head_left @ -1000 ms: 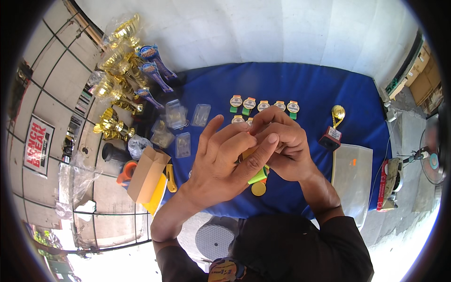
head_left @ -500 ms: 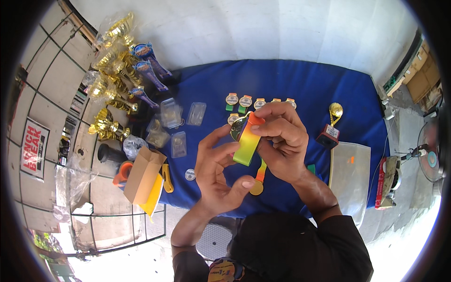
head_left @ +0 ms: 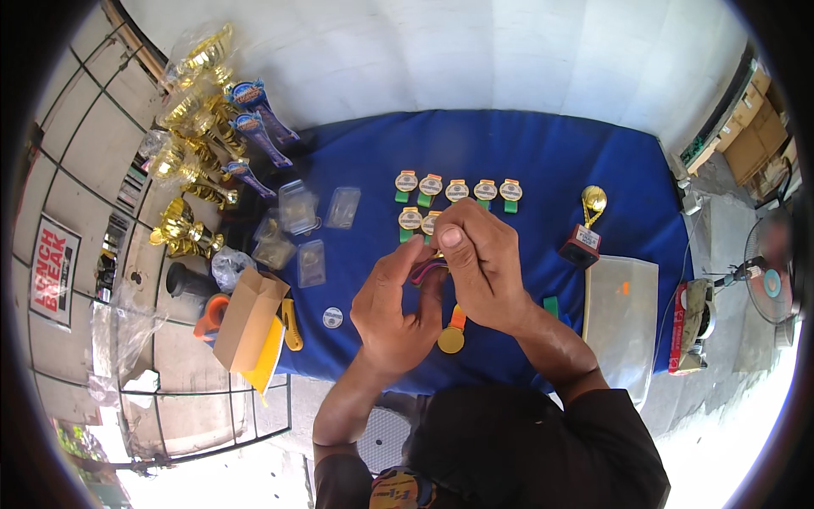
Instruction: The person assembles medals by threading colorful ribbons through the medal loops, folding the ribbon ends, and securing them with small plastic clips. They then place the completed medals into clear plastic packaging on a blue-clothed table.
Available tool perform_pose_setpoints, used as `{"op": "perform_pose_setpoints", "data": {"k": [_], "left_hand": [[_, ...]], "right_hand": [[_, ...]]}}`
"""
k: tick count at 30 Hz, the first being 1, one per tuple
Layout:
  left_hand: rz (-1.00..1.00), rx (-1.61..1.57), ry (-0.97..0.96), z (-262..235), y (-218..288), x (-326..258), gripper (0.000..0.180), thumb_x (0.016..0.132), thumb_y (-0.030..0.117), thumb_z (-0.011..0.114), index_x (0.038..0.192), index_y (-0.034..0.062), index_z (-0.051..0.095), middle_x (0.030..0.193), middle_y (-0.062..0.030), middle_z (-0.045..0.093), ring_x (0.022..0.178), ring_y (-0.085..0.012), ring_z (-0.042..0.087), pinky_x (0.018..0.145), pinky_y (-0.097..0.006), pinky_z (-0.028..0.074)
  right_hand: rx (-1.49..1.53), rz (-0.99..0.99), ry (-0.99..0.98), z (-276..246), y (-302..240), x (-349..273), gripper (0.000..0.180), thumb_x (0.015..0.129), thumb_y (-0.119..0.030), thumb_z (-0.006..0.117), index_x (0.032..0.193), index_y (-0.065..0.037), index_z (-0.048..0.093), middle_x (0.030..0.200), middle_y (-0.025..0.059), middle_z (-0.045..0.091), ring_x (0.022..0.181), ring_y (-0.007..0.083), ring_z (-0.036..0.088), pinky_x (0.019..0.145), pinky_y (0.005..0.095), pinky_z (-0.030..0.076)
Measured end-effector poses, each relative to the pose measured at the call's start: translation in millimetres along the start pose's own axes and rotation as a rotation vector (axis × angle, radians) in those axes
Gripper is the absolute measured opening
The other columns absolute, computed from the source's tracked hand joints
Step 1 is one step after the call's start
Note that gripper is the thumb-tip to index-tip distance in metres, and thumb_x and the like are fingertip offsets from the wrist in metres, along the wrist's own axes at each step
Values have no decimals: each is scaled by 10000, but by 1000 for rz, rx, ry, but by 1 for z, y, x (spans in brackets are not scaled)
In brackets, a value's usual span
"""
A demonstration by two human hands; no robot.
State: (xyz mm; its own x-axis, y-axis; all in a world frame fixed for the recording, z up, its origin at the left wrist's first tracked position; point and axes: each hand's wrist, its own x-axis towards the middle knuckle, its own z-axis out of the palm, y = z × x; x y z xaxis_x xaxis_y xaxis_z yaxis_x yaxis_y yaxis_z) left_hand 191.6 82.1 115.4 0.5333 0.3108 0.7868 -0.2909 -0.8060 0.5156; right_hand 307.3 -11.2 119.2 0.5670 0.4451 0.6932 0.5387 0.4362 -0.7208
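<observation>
Dark Wear With a Splash of Colour

A black or very dark shirt [head_left: 492,445] fills the bottom centre of the frame, its cloth plain and matt. The left sleeve [head_left: 341,477], at the bottom left of centre, and the right sleeve [head_left: 612,433], at the lower right, share that dark tone. Both are short and loose, with simple straight hems, leaving the forearms [head_left: 558,348] uncovered. A roundish print [head_left: 402,489] in orange and yellow with darker shapes brightens the lower edge, left of centre; the frame cuts it off. One tiny pale speck [head_left: 538,422] marks the dark cloth farther right. The hands [head_left: 483,267] are bare.
</observation>
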Motion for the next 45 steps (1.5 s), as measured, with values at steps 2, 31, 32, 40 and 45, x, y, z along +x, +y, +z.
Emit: {"op": "perform_pose_setpoints", "data": {"k": [2, 31, 32, 40, 45], "left_hand": [[9, -26, -8, 3, 2, -1, 523, 800, -117, 769, 1291, -33, 610, 1048, -183, 742, 894, -266, 759, 748, -321, 614], [326, 447, -439, 142, -78, -90, 117, 847, 117, 723, 849, 73, 614, 739, -31, 577, 615, -177, 630, 520, -305, 520], [335, 447, -463, 151, -79, -90, 104, 839, 109, 714, 849, 76, 616, 752, -33, 583, 635, -176, 637, 533, -307, 527], [131, 645, -544, 201, -68, -96, 86, 797, 137, 709, 847, 80, 667, 873, -45, 606, 779, -190, 635, 567, -321, 511], [146, 532, -588, 205, -66, -112, 175, 827, 113, 679, 984, 47, 721, 1025, -87, 633, 939, -195, 598, 676, -343, 496]], "right_hand": [[-85, -25, 82, 4, 6, 2, 396, 1087, -247, 560, 788, 12, 547, 658, 88, 497, 563, 121, 475, 505, 342, 366], [-69, 1034, -76, -128, 104, -61, 271, 901, -60, 743, 1140, 30, 654, 930, 73, 707, 797, 116, 693, 619, 249, 577], [-100, 1040, -52, -132, 113, -62, 277, 899, -39, 730, 1153, 36, 651, 917, 73, 703, 782, 111, 686, 627, 246, 582], [-574, 763, 11, -142, 163, -78, 245, 875, 3, 662, 1118, 33, 647, 900, 127, 732, 802, 173, 714, 698, 327, 569], [-623, 805, -6, -141, 170, -72, 249, 874, 17, 652, 1122, 36, 662, 944, 172, 758, 845, 218, 740, 755, 354, 573]]}}
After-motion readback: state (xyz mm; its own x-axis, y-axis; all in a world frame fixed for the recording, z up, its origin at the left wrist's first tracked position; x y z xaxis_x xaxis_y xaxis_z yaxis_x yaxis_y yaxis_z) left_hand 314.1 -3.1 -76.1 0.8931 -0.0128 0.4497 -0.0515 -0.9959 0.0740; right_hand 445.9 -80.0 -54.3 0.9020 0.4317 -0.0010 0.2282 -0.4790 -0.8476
